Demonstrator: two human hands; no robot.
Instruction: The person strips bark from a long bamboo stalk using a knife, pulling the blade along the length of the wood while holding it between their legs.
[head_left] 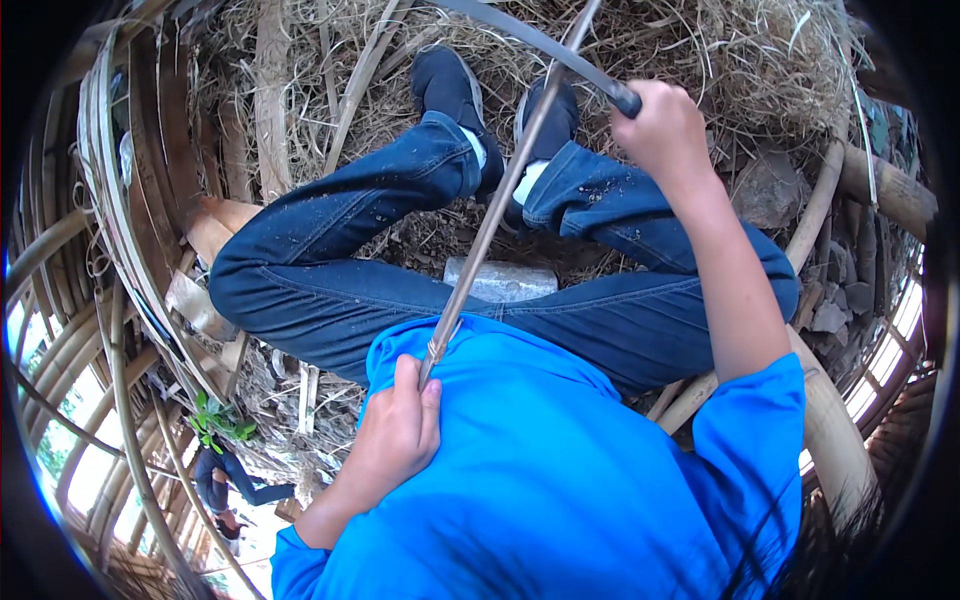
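Note:
A long thin brown stick runs from my waist up past my shoes to the far edge of the view. My left hand is closed round its near end, against the blue shirt, where the wood looks frayed. In my right hand, closed in a fist, is the dark handle of a long, slightly curved grey knife. Its blade reaches up and left and crosses the stick above my right shoe. Whether blade and stick touch, I cannot tell. The blade's tip is out of view.
I sit with bent legs in blue jeans. Between my thighs lies a grey block. Dry fibre shavings cover the ground ahead. Bamboo strips stand at left, thick poles at right. Another person is at lower left.

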